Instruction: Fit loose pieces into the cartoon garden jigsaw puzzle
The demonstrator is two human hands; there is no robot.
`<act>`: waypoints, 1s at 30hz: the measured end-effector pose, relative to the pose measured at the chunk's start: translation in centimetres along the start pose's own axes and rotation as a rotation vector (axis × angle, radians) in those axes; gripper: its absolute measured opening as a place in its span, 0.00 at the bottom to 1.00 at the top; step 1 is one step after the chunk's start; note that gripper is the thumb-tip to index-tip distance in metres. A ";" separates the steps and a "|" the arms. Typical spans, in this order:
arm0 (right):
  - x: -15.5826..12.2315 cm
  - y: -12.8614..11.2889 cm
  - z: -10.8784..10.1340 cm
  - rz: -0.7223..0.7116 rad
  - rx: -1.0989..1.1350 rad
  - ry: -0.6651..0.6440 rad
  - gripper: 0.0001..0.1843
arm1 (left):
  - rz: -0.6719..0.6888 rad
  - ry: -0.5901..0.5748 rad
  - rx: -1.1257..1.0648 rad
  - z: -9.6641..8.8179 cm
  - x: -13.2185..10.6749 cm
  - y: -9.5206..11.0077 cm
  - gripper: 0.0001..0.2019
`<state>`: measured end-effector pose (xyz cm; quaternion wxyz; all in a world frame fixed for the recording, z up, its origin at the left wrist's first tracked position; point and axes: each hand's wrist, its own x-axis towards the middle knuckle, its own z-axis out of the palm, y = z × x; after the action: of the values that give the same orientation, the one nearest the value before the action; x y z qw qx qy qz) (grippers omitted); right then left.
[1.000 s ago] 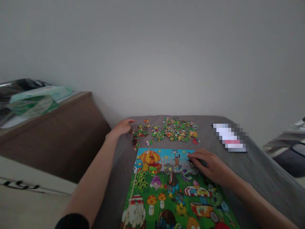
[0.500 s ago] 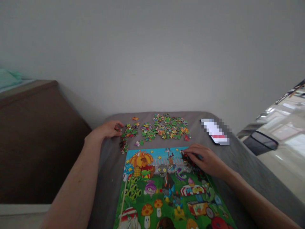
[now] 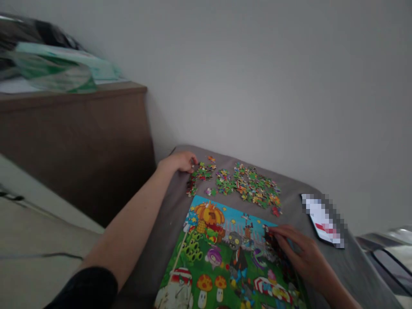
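A colourful cartoon jigsaw picture [image 3: 222, 262] lies on the grey cloth, with a pumpkin house, mushrooms and zombies on it. At its upper right my right hand [image 3: 304, 251] has its thumb and forefinger together on a small dark puzzle piece [image 3: 266, 230], mostly covered by the fingertips. My left hand [image 3: 180, 162] rests beside the left end of the loose pieces [image 3: 202, 171], fingers curled and tips close together. Whatever those fingers may hold is hidden. A larger heap of mixed puzzle pieces [image 3: 257, 186] spreads beyond the picture's top edge.
A phone [image 3: 323, 223] with a blurred screen lies to the right on the grey cloth [image 3: 292, 204]. Along the left stands a brown cabinet [image 3: 80, 128] with a green and white plastic bag [image 3: 61, 71] on top. A pale wall closes off the back.
The view has swung left and tilted, so more of the cabinet shows and the table sits further right. Both hands keep about the same places over the pieces and the picture.
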<state>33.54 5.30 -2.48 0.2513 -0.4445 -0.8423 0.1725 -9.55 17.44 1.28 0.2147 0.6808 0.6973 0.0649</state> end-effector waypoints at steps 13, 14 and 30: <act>-0.1 -0.2 -0.4 -0.011 0.024 -0.030 0.13 | -0.025 -0.002 0.008 0.1 -0.6 0.6 0.24; 0.0 -0.7 -0.4 0.000 0.026 -0.029 0.13 | -0.014 -0.005 0.005 0.1 -0.4 0.6 0.24; 0.0 0.1 0.1 -0.012 0.042 -0.004 0.12 | 0.027 -0.039 -0.017 -0.9 -0.4 0.7 0.21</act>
<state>33.49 5.38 -2.63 0.2599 -0.4339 -0.8415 0.1897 -9.21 17.25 2.42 0.2331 0.6893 0.6833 0.0606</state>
